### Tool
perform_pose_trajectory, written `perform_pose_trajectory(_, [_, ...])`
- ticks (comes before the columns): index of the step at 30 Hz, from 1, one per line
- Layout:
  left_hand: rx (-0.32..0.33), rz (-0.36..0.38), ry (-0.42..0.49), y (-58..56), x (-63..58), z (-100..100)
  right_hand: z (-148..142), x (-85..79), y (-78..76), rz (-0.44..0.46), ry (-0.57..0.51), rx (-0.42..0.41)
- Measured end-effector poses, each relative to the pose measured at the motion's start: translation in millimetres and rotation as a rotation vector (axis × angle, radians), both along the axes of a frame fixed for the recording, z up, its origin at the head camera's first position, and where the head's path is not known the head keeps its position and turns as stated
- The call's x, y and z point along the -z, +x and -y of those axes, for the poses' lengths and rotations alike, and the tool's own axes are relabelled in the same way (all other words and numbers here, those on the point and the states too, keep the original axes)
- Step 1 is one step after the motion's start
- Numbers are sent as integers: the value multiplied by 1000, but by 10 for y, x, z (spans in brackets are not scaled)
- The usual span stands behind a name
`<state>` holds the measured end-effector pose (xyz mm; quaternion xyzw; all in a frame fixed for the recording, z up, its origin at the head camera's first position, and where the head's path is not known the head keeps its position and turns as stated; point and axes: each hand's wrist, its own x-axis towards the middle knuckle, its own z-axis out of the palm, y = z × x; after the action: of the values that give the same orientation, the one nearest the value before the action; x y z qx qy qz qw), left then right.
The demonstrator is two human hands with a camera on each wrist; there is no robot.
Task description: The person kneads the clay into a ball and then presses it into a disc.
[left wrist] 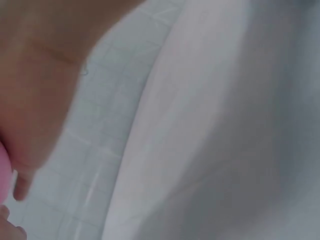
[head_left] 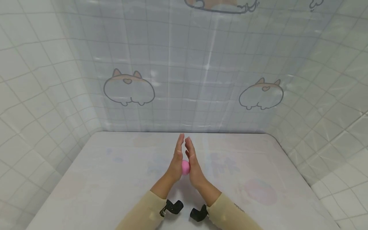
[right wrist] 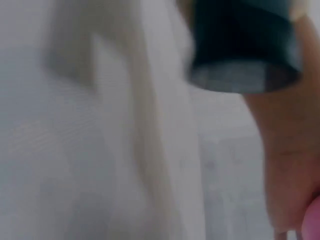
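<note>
The left hand [head_left: 176, 159] and right hand [head_left: 194, 164] face each other palm to palm, fingers straight, with a pink ball [head_left: 185, 167] pressed between them at the lower centre of the head view. Black wrist cameras [head_left: 174, 207] sit beside the cream sleeves [head_left: 143, 210] at bottom centre. Below spreads a pale table [head_left: 100, 179]; gridded sheeting [head_left: 187, 92] with dog drawings [head_left: 129, 92] fills the upper half.

Booth-like space: sheeting [head_left: 195, 80] (cartoon-printed) behind and beside a table [head_left: 109, 185].

A ball [head_left: 185, 168] sits between left grip [head_left: 176, 162] and right grip [head_left: 194, 164], over a table [head_left: 109, 188] before sheeting [head_left: 189, 92].
</note>
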<state>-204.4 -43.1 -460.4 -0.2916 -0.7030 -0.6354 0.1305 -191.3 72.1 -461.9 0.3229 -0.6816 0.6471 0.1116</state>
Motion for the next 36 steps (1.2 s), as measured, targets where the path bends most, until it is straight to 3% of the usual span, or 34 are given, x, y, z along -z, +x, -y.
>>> perform_pose_trajectory(3, [18,20,-38,28,43,-15,-19,-37,3,-18,-17,52])
perform_pose_trajectory(9, [115,23,-21,86,60,-45,-75,-78,-53,-1,-13,138])
perform_pose_trajectory(14, [183,6,-13,136,34,-67,-124,-75,-120,103,-34,147])
perform_pose_trajectory(18, [194,-18,1,162,10,-87,-143,-34,-163,179,-17,139])
perform_pose_trajectory(23, [150,-51,37,154,6,-89,-145,49,-195,201,23,89])
perform_pose_trajectory(29, [73,-15,78,134,-29,-71,-101,98,-157,231,-8,-29])
perform_pose_trajectory(36, [-36,-13,38,66,-70,-79,-36,45,-56,145,1,-58])
